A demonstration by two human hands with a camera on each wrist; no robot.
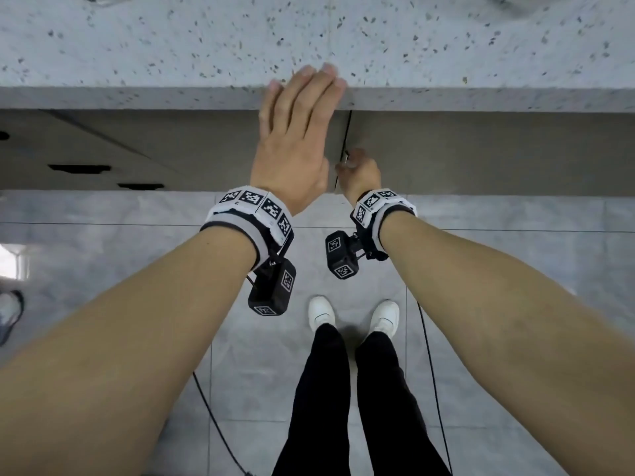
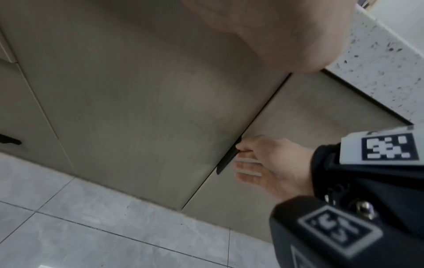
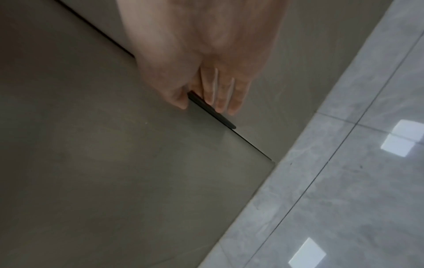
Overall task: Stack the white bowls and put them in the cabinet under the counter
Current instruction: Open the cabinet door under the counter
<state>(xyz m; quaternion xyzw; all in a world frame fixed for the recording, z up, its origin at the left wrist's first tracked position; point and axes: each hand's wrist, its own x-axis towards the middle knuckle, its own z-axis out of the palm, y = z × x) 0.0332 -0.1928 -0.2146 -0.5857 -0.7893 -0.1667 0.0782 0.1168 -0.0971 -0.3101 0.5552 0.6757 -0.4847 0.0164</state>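
Observation:
No white bowl shows in any view. My left hand (image 1: 302,108) lies flat, its straight fingers resting on the front edge of the speckled counter (image 1: 446,46). Below the counter, two beige cabinet doors (image 1: 481,149) meet at a dark seam and look closed. A thin black handle (image 3: 211,112) runs along that seam. My right hand (image 1: 360,170) pinches this handle (image 2: 226,159), thumb on one side and fingers (image 3: 220,98) on the other. The left wrist view shows the right hand (image 2: 270,163) from the side, with the blurred left palm (image 2: 263,27) above it.
Grey floor tiles (image 1: 137,269) lie in front of the cabinets, with my white shoes (image 1: 321,312) close to the doors. A black cable (image 1: 433,372) trails across the floor. Further black handles (image 1: 79,168) sit on the cabinets to the left. Another shoe (image 1: 10,314) is at the far left.

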